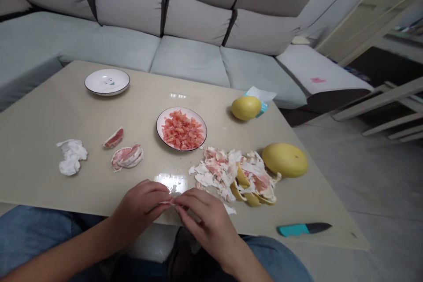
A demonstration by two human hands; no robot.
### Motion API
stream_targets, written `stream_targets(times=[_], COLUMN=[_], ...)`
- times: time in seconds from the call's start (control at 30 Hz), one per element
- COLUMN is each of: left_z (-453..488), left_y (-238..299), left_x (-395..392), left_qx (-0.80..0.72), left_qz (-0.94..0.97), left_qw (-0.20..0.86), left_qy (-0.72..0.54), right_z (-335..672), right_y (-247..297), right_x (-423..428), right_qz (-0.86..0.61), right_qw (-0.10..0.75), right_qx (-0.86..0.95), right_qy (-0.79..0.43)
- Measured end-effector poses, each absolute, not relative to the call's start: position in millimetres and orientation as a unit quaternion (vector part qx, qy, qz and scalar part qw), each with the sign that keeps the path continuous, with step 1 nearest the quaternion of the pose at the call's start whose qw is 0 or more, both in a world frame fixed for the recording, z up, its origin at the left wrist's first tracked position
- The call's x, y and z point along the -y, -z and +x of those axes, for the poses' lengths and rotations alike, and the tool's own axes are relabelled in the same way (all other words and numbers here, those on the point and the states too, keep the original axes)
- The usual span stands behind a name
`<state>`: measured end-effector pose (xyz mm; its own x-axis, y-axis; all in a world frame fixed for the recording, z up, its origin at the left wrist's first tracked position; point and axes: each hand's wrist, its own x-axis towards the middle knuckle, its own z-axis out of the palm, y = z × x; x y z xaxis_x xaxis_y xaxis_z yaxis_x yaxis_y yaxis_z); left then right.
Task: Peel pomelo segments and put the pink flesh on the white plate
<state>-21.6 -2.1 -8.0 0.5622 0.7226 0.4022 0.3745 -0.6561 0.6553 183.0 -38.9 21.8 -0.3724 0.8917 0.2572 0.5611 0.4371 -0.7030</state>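
My left hand (140,206) and my right hand (205,218) meet at the near edge of the beige table (49,110), fingers pinched together on a small piece of pink pomelo segment (169,201) held between them. Just beyond lies a pile of white pith and yellow peel scraps (233,176). A plate of peeled pink pomelo flesh (181,130) stands in the middle of the table. Two unpeeled pomelo segments (127,156) (114,138) lie to the left of it.
A whole pomelo (245,107) and a large peel dome (284,159) sit at the right. A teal-handled knife (304,228) lies by the near right edge. A crumpled tissue (70,156) and a bare white plate (107,82) are at left. A grey sofa (185,22) stands behind.
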Motion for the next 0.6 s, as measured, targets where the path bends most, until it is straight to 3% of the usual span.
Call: stream_targets(times=[0.3, 0.47, 0.6], left_z=[-21.8, -21.2, -23.3], left_y=[12.8, 4.5, 3.4], left_x=[6.1, 5.0, 4.9], left_qx=[-0.303, -0.278, -0.245], left_qz=[0.867, 0.869, 0.864], left_qw=[0.241, 0.262, 0.287], left_qy=[-0.313, -0.314, -0.334], right_z=[178.6, 175.9, 176.1], right_y=[-21.6, -23.7, -18.7], right_x=[41.6, 39.1, 34.8], right_qz=[-0.481, -0.535, -0.529], right_qw=[0.275, 0.302, 0.305], right_qx=[0.793, 0.678, 0.514], right_qy=[-0.253, -0.405, -0.602])
